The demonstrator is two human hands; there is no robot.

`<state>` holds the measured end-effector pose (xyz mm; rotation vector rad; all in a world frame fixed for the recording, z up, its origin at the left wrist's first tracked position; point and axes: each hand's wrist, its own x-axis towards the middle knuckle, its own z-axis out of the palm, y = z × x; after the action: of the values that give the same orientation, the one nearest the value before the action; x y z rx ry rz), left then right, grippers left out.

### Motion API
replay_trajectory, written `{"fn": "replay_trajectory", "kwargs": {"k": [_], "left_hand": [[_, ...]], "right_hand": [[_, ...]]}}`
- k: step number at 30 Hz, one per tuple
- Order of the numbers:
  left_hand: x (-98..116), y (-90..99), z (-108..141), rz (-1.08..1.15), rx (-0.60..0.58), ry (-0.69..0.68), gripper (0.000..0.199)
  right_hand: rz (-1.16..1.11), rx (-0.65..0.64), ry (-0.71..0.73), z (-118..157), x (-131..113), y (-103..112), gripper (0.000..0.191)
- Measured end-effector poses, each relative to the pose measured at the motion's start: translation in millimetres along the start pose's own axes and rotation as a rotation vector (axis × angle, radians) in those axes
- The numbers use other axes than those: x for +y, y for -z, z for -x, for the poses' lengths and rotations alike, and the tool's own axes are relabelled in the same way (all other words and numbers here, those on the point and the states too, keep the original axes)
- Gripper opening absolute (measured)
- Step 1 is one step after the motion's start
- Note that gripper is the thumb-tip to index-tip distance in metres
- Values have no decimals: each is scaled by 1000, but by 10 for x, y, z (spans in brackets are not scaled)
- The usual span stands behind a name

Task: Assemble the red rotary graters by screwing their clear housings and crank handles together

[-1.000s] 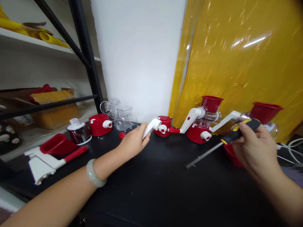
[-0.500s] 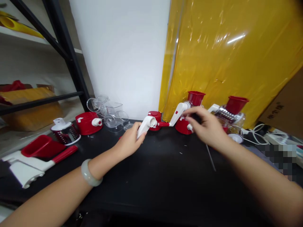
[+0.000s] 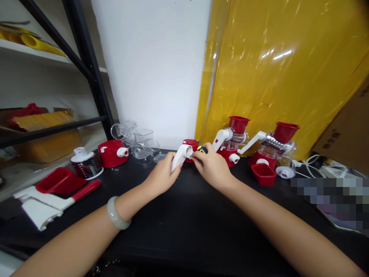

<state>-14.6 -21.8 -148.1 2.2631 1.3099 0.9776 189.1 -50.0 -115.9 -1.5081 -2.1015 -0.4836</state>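
Observation:
My left hand (image 3: 164, 171) is closed around a white crank handle (image 3: 179, 157), its hollow round end facing up and to the right. At that end are the pinched fingertips of my right hand (image 3: 211, 163); whatever small part may be between them is too small to make out. A screwdriver with a yellow-and-black handle (image 3: 203, 149) is tucked in my right hand, its shaft hidden. Just behind the crank sits a red round base (image 3: 190, 144). Right of it stands a rotary grater (image 3: 238, 136) with a red hopper and white crank.
A second grater (image 3: 278, 144) and a red cup (image 3: 263, 175) stand at the right. Clear plastic housings (image 3: 142, 146), a red base (image 3: 111, 154), a grater drum (image 3: 86, 163) and a white-and-red crank part (image 3: 47, 204) lie at the left on the black table (image 3: 196, 231).
My right hand has moved left from beside the grater to the crank's round end. The screwdriver came with it, its shaft no longer showing. My left hand keeps its hold on the crank.

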Motion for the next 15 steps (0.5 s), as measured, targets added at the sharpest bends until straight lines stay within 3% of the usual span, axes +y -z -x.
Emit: {"fn": "replay_trajectory", "kwargs": {"k": [15], "left_hand": [[22, -20, 29, 47, -8, -17, 34]], "right_hand": [[102, 32, 21, 32, 15, -40, 27]]}}
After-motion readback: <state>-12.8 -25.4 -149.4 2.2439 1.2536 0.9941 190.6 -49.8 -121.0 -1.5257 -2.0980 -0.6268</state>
